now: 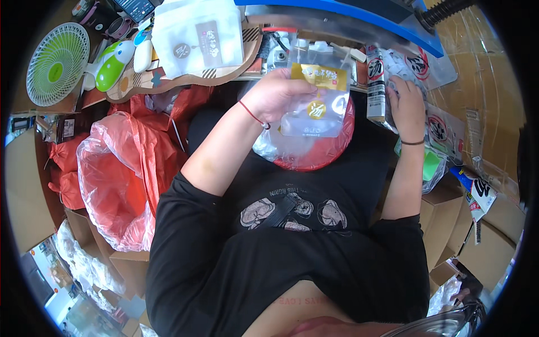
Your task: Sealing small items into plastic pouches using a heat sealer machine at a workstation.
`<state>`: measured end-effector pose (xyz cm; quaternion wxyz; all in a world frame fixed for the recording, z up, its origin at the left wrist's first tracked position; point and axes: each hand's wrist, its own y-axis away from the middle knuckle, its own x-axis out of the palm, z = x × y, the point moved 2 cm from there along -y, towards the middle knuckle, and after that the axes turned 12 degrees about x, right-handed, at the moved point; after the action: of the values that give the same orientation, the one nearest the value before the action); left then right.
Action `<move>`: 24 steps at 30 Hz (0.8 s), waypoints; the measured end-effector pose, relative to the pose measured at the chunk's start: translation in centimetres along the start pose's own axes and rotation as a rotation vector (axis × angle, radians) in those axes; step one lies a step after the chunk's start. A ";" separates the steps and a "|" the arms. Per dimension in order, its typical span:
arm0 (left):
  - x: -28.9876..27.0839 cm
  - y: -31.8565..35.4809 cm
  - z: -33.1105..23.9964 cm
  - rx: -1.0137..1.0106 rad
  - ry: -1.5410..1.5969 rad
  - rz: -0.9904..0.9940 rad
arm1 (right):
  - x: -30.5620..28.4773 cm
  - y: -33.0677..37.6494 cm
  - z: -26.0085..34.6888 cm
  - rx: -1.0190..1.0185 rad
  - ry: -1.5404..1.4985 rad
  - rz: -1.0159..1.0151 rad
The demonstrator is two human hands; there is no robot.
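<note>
My left hand (276, 94) is closed on a clear plastic pouch (337, 115) with a gold band and a round gold mark, holding it up in front of my lap. Below the pouch is a round red basin (343, 140) covered in clear plastic, with something pale inside. At the right, my right hand (410, 109) reaches into a heap of small white packets (394, 64), its fingers bent down among them. What its fingertips grip is hidden. A tall printed box (375, 84) stands just left of that hand.
A stack of white pouches (196, 39) lies on the bench by a green fan (59, 64). A red plastic bag (115, 180) gapes open at the left. A blue-edged machine (348, 19) overhangs the bench. A green container (431, 164) sits below my right wrist, near cardboard boxes (446, 219).
</note>
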<state>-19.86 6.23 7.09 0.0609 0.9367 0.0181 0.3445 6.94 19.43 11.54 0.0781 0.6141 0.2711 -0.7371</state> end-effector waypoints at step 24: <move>-36.2 9.1 14.9 -0.453 -1.224 -0.530 | 5.3 7.2 8.8 0.125 -0.236 -0.036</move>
<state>-37.88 -7.10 -26.27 0.3354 0.8905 0.1362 -0.2755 1.31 10.19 5.26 0.0575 0.5220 0.2246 -0.8208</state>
